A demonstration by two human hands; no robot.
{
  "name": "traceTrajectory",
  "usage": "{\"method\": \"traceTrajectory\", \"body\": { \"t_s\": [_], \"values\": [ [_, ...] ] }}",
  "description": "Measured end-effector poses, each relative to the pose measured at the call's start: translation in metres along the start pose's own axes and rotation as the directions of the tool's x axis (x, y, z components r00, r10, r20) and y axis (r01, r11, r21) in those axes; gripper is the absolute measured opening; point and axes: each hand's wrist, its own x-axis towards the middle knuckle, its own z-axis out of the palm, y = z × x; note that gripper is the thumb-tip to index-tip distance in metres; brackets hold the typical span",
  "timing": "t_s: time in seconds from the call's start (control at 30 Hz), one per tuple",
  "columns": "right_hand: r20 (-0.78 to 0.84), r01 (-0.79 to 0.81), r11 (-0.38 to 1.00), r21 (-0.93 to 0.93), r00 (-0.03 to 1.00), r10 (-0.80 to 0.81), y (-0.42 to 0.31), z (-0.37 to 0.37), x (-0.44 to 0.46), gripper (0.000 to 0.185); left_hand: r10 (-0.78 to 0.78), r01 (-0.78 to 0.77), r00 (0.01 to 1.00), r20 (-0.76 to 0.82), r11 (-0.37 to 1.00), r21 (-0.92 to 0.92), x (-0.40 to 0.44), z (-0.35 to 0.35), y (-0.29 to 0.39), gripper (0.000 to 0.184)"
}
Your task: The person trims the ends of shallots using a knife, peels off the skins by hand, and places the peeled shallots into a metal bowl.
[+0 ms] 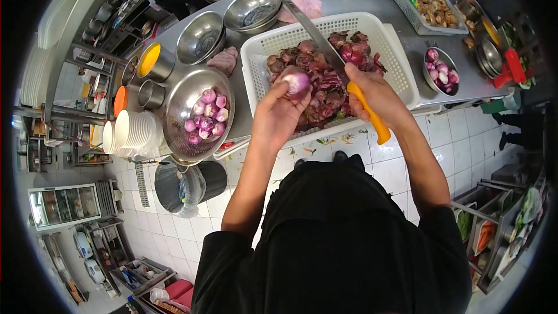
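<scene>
L hand (276, 115) holds 1 onion (297, 83) above white basket (343, 23); R hand (378, 96) grips orange-handled knife (321, 42), blade pointing past basket's far rim. Colander (179, 104) w/ onions (206, 123) L of basket, bowl (446, 58) w/ more R of it.

Both arms reach forward from my shoulders, bare from above the elbows, and converge toward the midline. Left forearm (254, 183) slants inward; left wrist (268, 138) turned so the palm shows upward. Left hand (280, 110): thumb on the outer side, fingers bent up opposite it, grip closed and carried at the digits, with much of the palm exposed. Right forearm (423, 160) also angles inward, running up to the right wrist (401, 117). Right hand (375, 94): back uppermost, fingers curled under in a firm wrap, thumb laid forward and pointing toward the left hand. Hands roughly level, near each other, not touching.
</scene>
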Motion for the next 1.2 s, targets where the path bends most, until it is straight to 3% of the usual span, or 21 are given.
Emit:
{"method": "traceTrajectory", "body": {
  "t_s": [0.13,0.3,0.43,0.5,0.6,0.73,0.83,0.93,1.2],
  "values": [
    [-0.046,0.000,1.000,-0.013,0.999,0.000,0.001,-0.003,-0.003,0.050,0.053,-0.050,0.996,-0.070,0.997,0.050,-0.002,-0.001,0.006,0.044],
    [-0.024,0.097,0.990,-0.107,0.995,-0.100,0.009,-0.001,-0.005,0.060,0.117,-0.096,0.991,-0.066,0.960,0.262,-0.010,0.003,0.012,0.049],
    [-0.063,0.247,0.929,-0.275,0.960,-0.274,0.019,0.004,-0.015,0.056,0.220,-0.160,0.973,-0.069,0.858,0.489,-0.007,0.001,0.013,0.058],
    [-0.015,0.364,0.817,-0.448,0.910,-0.414,0.029,0.002,-0.023,0.056,0.219,-0.163,0.974,-0.067,0.869,0.468,-0.008,0.005,0.014,0.055],
    [0.096,0.305,0.750,-0.587,0.946,-0.310,0.007,0.003,-0.056,0.056,0.217,-0.170,0.975,-0.049,0.868,0.466,-0.010,0.004,0.015,0.048],
    [0.123,0.292,0.710,-0.640,0.952,-0.280,0.005,0.004,-0.070,0.057,0.236,-0.214,0.972,0.005,0.873,0.438,-0.011,-0.002,0.019,0.041],
    [0.137,0.280,0.690,-0.668,0.957,-0.256,0.006,0.002,-0.074,0.059,0.163,-0.143,0.986,-0.023,0.921,0.363,-0.012,-0.002,0.027,0.036],
    [0.143,0.259,0.665,-0.700,0.964,-0.225,0.007,-0.001,-0.079,0.061,0.202,-0.168,0.978,-0.058,0.918,0.358,-0.015,0.007,0.026,0.029],
    [0.168,0.345,0.595,-0.726,0.928,-0.333,0.018,0.000,-0.082,0.061,0.253,-0.219,0.965,-0.066,0.919,0.328,-0.012,0.003,0.017,0.023]
  ]
}}
